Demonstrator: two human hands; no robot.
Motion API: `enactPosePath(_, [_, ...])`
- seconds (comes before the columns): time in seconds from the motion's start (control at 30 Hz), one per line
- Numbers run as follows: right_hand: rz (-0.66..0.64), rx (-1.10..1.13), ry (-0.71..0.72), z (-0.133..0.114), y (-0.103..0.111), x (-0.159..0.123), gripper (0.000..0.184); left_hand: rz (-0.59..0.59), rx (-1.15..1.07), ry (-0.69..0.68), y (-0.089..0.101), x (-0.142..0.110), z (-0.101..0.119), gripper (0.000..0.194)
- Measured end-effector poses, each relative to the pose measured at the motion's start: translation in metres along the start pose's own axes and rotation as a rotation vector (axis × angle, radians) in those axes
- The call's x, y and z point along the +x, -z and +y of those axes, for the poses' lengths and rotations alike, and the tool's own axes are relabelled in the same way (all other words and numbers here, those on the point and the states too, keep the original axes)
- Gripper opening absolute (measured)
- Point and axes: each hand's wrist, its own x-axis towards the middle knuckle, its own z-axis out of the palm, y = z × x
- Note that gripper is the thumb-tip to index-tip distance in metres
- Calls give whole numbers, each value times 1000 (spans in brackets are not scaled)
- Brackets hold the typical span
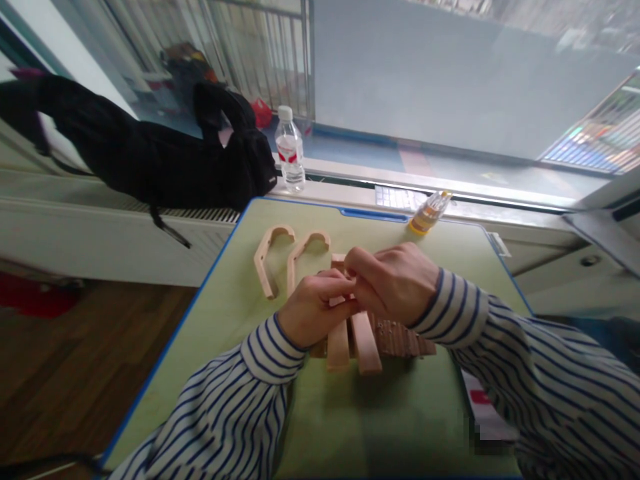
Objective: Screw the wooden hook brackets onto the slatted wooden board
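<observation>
My left hand [314, 305] and my right hand [397, 280] meet at the fingertips over a wooden piece on the table. The fingers of both are closed in a pinch, and whatever they hold is hidden between them. Below the hands, two pale wooden bars [367, 348] stick out toward me. They lie across a darker row of narrow wooden slats [403, 339], which shows mostly to the right. To the left of my hands lie two curved wooden hooks, one farther left [263, 267] and one nearer [294, 259], partly covered by my left hand.
The pale green table [225, 313] has a blue edge. A clear bottle with amber liquid and a yellow base [426, 215] is at its far right. On the sill behind stand a water bottle [291, 160] and a black bag [170, 160]. A card [483, 400] lies near my right forearm.
</observation>
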Motion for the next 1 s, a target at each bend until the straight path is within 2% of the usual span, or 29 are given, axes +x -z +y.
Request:
enactPosePath(0.5, [177,-159,-338,-20,-8,-8,20,-59,-8,-60,1,2,0,15])
enactPosePath(0.77, [138,-153,-332,-23,-4,-8,21,41,107,-61,1,-1,5,14])
enactPosePath(0.9, [51,-71,-219,-15,7,-14,27,35,131,-61,-2,-2,2,14])
enactPosePath(1.0, [-55,5,-54,-3,19,-16,36,26,102,-68,-3,-2,-1,14])
